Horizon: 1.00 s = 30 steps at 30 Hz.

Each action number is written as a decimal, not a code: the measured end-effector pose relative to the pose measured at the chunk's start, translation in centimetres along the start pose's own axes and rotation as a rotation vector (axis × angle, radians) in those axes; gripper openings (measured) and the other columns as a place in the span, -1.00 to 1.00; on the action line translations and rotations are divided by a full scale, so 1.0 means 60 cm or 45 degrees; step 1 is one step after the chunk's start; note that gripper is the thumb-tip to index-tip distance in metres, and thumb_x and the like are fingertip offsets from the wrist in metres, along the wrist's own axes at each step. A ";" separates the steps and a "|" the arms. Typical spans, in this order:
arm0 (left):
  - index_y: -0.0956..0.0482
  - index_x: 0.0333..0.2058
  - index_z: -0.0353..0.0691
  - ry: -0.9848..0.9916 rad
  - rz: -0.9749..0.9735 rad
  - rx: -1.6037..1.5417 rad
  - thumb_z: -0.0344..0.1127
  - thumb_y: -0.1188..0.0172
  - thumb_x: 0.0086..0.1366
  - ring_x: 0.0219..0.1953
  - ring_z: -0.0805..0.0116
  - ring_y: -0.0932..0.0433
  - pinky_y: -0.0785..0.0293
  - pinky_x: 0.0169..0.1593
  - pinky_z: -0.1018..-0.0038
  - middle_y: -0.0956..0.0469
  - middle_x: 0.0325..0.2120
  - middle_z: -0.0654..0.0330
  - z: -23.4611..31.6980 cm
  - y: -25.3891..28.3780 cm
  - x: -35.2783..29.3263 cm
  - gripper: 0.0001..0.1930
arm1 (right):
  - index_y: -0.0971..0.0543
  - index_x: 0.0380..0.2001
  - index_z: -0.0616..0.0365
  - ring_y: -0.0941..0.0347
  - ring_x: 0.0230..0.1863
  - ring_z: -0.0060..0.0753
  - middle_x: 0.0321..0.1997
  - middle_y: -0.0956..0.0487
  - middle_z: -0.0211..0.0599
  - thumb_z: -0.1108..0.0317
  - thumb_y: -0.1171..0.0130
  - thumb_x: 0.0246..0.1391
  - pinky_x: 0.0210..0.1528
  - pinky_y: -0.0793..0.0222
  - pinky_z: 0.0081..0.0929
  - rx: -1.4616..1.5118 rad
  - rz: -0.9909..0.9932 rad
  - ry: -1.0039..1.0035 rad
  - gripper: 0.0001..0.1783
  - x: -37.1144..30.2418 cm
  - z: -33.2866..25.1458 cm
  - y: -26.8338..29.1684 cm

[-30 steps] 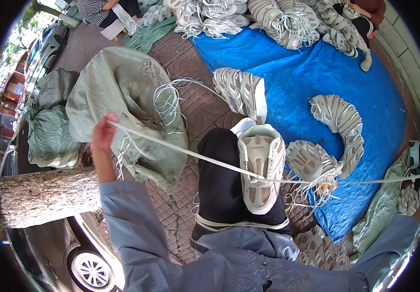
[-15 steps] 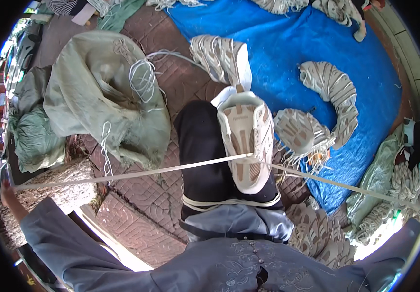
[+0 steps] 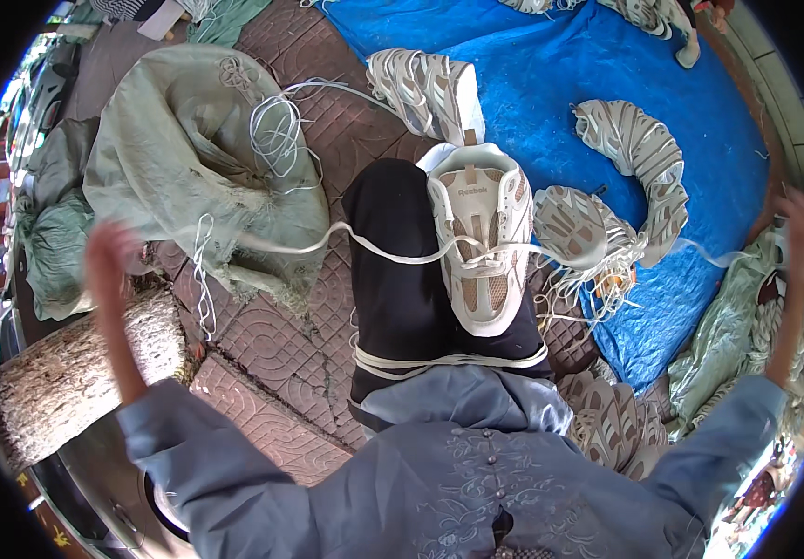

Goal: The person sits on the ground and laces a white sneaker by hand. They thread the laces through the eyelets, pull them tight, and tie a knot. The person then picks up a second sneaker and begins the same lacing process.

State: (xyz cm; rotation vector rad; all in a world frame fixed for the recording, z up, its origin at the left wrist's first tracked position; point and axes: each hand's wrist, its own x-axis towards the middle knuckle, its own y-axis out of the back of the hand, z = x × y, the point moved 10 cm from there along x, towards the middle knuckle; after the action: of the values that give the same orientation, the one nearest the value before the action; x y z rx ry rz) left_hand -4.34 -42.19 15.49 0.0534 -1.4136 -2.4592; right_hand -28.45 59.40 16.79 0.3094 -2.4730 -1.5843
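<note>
A beige and white sneaker (image 3: 473,191) rests on my right leg, its toe toward me. Through its lower eyelets runs a flat cream shoelace (image 3: 393,252), now slack and wavy, with one length trailing out to each side. My left hand (image 3: 111,256) is raised at the far left, smeared by motion; the lace's left length blurs out toward it, and its fingers cannot be made out. At the right rim my right hand (image 3: 800,228) is up with bent fingers, and the lace's other length leads to it. The grip itself is small and partly blurred.
Several shoe uppers are stacked in a curved row (image 3: 644,158) on a blue tarp (image 3: 532,93), beside an upper with loose laces (image 3: 574,228). Another stack (image 3: 425,88) lies ahead. A greenish sack (image 3: 160,140) carries tangled white laces. More uppers (image 3: 607,419) sit by my right hip.
Both hands have come up and forward from the sides, the left one also inward. The lace, taut across the sneaker before, has gone slack. The whole view has shifted slightly.
</note>
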 end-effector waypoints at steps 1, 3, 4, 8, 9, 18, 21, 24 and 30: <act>-0.30 -0.07 -0.38 0.318 -0.045 -0.635 -0.35 0.14 0.26 -0.33 0.31 -0.52 -0.49 -0.24 0.43 -0.49 -0.29 0.08 0.049 -0.132 -0.019 -0.70 | -0.49 -0.21 0.18 -0.28 -0.29 -0.57 -0.08 -0.38 -0.30 0.16 0.19 0.10 -0.28 -0.24 -0.66 0.463 -0.105 -0.093 -0.62 0.020 -0.155 -0.144; -0.44 -0.22 -0.34 0.102 -0.333 -1.162 -0.36 0.06 0.21 -0.34 0.31 -0.55 -0.50 -0.27 0.45 -0.53 -0.40 0.12 0.230 -0.348 -0.035 -0.78 | -0.58 -0.42 0.15 -0.32 -0.55 -0.71 -0.32 -0.49 -0.45 0.17 0.12 0.06 -0.56 -0.24 -0.79 0.693 -0.142 -0.082 -0.65 0.032 -0.439 -0.363; -0.50 -0.34 -0.28 0.060 -0.317 -0.784 -0.36 -0.02 0.16 -0.36 0.30 -0.55 -0.49 -0.28 0.45 -0.54 -0.46 0.15 0.313 -0.399 -0.045 -0.84 | -0.57 -0.51 0.20 -0.28 -0.61 -0.77 -0.54 -0.44 -0.50 0.35 -0.07 -0.07 -0.67 -0.08 -0.77 1.009 -0.336 -0.283 -0.84 0.030 -0.500 -0.453; -0.45 -0.49 -0.29 -0.361 0.024 -0.542 -0.45 -0.08 0.05 -0.47 0.15 -0.49 -0.41 -0.43 0.41 -0.47 -0.56 0.07 0.445 -0.469 -0.073 -0.95 | -0.51 -0.54 0.16 -0.40 -0.62 -0.59 -0.59 -0.45 -0.34 0.44 -0.10 -0.20 -0.58 -0.29 -0.58 0.952 -0.569 0.167 -0.93 0.024 -0.692 -0.610; -0.44 -0.51 -0.28 -0.330 -0.014 -0.543 -0.45 -0.08 0.05 -0.50 0.14 -0.48 -0.39 -0.45 0.40 -0.46 -0.58 0.07 0.444 -0.486 -0.084 -0.96 | -0.50 -0.55 0.18 -0.40 -0.62 -0.59 -0.61 -0.45 -0.36 0.44 -0.09 -0.19 -0.58 -0.28 -0.59 0.808 -0.471 0.322 -0.94 0.016 -0.704 -0.611; -0.41 -0.54 -0.23 -0.208 -0.058 -0.372 -0.47 -0.09 0.02 -0.60 0.15 -0.46 -0.35 -0.54 0.36 -0.43 -0.67 0.11 0.438 -0.535 -0.155 -0.96 | -0.51 -0.49 0.27 -0.40 -0.68 -0.63 -0.59 -0.50 -0.35 0.45 -0.07 -0.15 -0.63 -0.25 -0.66 0.934 -0.880 -0.080 -0.88 -0.034 -0.696 -0.655; -0.39 -0.55 -0.21 -0.179 -0.018 -0.286 -0.48 -0.10 0.00 -0.61 0.14 -0.44 -0.34 -0.54 0.34 -0.41 -0.68 0.12 0.439 -0.535 -0.166 -0.94 | -0.52 -0.49 0.31 -0.40 -0.70 -0.64 -0.59 -0.50 -0.34 0.46 -0.08 -0.14 -0.65 -0.25 -0.70 1.088 -0.957 -0.127 -0.87 -0.036 -0.691 -0.659; -0.39 -0.54 -0.21 -0.196 -0.036 -0.239 -0.50 -0.09 -0.01 -0.59 0.14 -0.44 -0.34 -0.53 0.34 -0.41 -0.65 0.13 0.442 -0.545 -0.180 -0.93 | -0.52 -0.49 0.33 -0.40 -0.71 -0.64 -0.58 -0.51 -0.33 0.47 -0.08 -0.13 -0.66 -0.24 -0.73 1.114 -0.984 -0.151 -0.87 -0.039 -0.689 -0.665; -0.34 -0.54 -0.24 -0.213 0.138 -0.323 -0.52 -0.09 -0.03 -0.59 0.14 -0.42 -0.34 -0.53 0.32 -0.37 -0.66 0.12 0.440 -0.543 -0.192 -0.90 | -0.52 -0.50 0.33 -0.38 -0.72 -0.65 -0.53 -0.53 -0.29 0.50 -0.09 -0.13 -0.72 -0.16 -0.74 1.190 -1.034 -0.248 -0.90 -0.041 -0.681 -0.674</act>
State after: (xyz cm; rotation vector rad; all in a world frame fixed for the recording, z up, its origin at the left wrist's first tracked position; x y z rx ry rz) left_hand -6.05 -1.57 0.05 -0.2825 -1.1204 -2.5790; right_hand -12.13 8.00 -3.32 1.4805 -3.3014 -0.4259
